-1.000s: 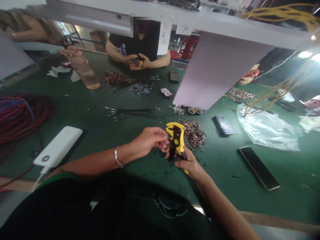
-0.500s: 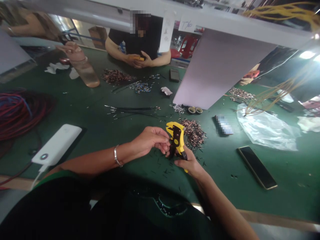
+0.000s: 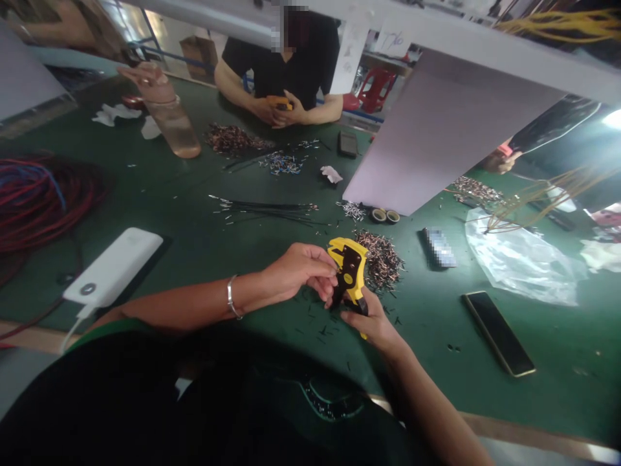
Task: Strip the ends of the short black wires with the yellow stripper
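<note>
My right hand (image 3: 371, 320) is wrapped round the handles of a yellow and black wire stripper (image 3: 350, 265), held upright above the table. Close against the tool's jaw side, my left hand (image 3: 313, 272) is closed in a pinch. Whatever sits between those fingertips is too small or hidden to make out. Just behind the stripper lies a pile of short copper-coloured and black wire pieces (image 3: 383, 262). Tiny black scraps (image 3: 323, 331) are scattered on the green table below my hands. Farther off, a bundle of black wires with pale ends (image 3: 266, 207) lies flat.
A white power bank (image 3: 114, 266) and coiled red cable (image 3: 43, 207) lie on the left. On the right are a phone (image 3: 499, 333) and a clear plastic bag (image 3: 524, 259). A grey panel (image 3: 436, 129) rises ahead. Across the table, a co-worker's hands (image 3: 281, 113) hold a yellow-orange tool.
The view has shifted slightly. My hands keep nearly the same pose around the stripper. Across the table, the co-worker's hands have changed position on their tool, and another person's hand at right has moved.
</note>
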Tool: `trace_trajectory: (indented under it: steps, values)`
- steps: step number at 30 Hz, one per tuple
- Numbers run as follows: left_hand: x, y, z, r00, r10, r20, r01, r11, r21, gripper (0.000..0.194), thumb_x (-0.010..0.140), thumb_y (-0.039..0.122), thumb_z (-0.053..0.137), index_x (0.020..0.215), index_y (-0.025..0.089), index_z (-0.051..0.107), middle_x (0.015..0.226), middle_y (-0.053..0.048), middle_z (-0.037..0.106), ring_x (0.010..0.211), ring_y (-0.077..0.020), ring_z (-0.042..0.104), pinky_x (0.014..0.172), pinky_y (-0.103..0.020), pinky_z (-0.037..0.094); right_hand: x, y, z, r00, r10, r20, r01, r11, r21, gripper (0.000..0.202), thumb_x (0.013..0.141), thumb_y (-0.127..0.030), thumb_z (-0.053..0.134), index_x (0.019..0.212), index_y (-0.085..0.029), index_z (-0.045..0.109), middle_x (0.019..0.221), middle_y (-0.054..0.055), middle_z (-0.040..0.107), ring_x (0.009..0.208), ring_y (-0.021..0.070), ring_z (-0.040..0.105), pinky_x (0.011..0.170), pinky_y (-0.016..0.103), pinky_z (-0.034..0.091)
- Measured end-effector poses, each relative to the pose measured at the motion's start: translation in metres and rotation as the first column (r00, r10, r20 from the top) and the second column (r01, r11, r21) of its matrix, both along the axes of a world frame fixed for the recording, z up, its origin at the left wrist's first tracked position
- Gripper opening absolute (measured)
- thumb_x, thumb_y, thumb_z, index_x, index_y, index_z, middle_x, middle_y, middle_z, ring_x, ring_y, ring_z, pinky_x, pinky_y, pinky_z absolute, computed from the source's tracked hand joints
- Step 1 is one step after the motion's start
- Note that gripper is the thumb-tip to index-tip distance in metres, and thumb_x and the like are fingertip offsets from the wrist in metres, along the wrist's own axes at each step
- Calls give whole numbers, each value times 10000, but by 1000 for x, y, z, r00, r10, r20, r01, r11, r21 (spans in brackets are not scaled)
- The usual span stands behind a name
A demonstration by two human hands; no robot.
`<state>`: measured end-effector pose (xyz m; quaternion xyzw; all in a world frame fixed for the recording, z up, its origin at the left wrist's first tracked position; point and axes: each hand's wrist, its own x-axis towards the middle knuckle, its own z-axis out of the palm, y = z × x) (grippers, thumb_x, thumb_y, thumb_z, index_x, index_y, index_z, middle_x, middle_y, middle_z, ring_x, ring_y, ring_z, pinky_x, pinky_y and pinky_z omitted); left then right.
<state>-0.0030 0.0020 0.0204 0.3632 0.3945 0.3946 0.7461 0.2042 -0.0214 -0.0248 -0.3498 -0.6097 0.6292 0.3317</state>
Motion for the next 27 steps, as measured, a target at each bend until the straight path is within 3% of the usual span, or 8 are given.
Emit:
trace_trajectory:
  steps: [12,27]
  values:
    - [1,-2,1,1000,-3,3,3,1000,-27,105,660,165,723,716,132,641,622,-62,689,489,-146,619,502,-299,509,-5,-7,7,997,-53,55,50,998,42,218,830,-337,727,974,-218,614,861,40,656,767,212,604,749,386,509]
    - [3,-3,0,1000,3,6,-3,998,-67,108,643,170,716,709,130,641,639,-65,692,505,-152,623,528,-318,532,-5,-11,-3,996,-86,33,86,996,17,248,856,-338,716,1028,-221,581,841,16,604,666,164,559,629,342,499]
